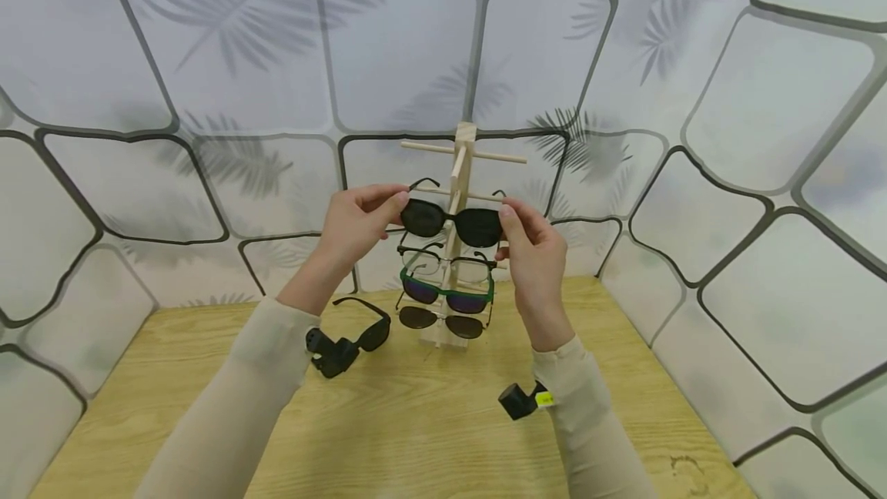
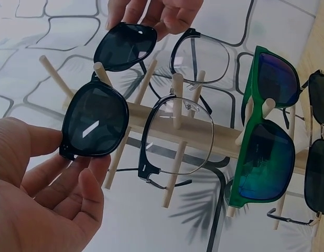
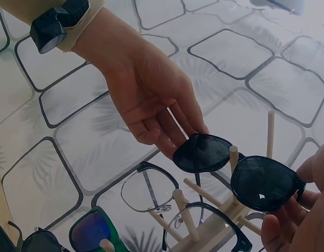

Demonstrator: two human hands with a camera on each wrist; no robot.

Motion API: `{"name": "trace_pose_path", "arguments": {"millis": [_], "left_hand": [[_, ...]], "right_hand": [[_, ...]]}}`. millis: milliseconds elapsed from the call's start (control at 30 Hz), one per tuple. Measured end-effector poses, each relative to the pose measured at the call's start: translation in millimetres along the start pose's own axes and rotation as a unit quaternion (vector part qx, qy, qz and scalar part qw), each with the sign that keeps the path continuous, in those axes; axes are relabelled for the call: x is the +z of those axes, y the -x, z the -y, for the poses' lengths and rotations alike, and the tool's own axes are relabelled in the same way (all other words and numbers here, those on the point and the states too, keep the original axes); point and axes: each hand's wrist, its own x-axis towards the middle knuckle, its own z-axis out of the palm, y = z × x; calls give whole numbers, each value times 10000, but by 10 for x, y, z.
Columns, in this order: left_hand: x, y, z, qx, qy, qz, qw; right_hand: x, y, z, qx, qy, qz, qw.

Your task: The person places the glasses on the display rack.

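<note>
Grips the black sunglasses point(image 1: 478, 226) between left hand point(image 1: 360, 218) and right hand point(image 1: 537, 256), one at each outer end, high on the wooden rack point(image 1: 460, 172). Pinches the left end with thumb in front and fingers behind. Pinches the opposite end likewise, thumb at the front near the lens edge. Faces both dark lenses outward, toward the head camera, with the bridge right at a short nose peg point(image 2: 101, 73); cannot tell whether resting fully on it. Hangs below the top crossbar point(image 1: 500, 157), temples unfolded and reaching back on either side of the post.

Shows clear glasses point(image 2: 150, 169) next down on the rack, dark along the brow and thin metal beneath. Then, lower, green sunglasses point(image 2: 267, 157) with mirrored lenses of blue, green and purple. Lowest on the rack, thin-rimmed sunglasses point(image 1: 418, 318) with dark lenses, just above the base.

Stands on the pale wood bench point(image 1: 416, 430), near the patterned backdrop point(image 1: 402, 52). On the bench, left of the base, a loose pair point(image 1: 375, 336), black, with one temple stretched out and part hidden behind the left wrist camera point(image 1: 338, 358). Beside the other sleeve point(image 1: 589, 399), the right wrist camera point(image 1: 516, 402), with a yellow tag point(image 1: 544, 399).
</note>
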Motion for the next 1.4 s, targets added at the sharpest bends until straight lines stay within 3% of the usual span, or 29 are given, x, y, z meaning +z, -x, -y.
{"name": "trace_pose_path", "arguments": {"millis": [433, 633, 733, 900, 1233, 1400], "left_hand": [[-44, 62, 42, 97, -47, -158, 9998], [-208, 273, 113, 189, -269, -363, 9988], [-299, 414, 143, 253, -381, -479, 9978], [-402, 589, 223, 208, -448, -644, 9967], [-511, 942, 462, 170, -343, -675, 9970], [-547, 1072, 600, -115, -346, -686, 9970]], "right_hand": [[-47, 19, -16, -168, 146, -41, 9997], [-108, 189, -42, -301, 257, -398, 9984], [-95, 347, -25, -538, 239, -376, 9976], [-5, 575, -19, -729, 238, 117, 9970], [277, 877, -173, -481, 124, 960, 9941], [439, 990, -326, -385, 78, 1565, 9869]]}}
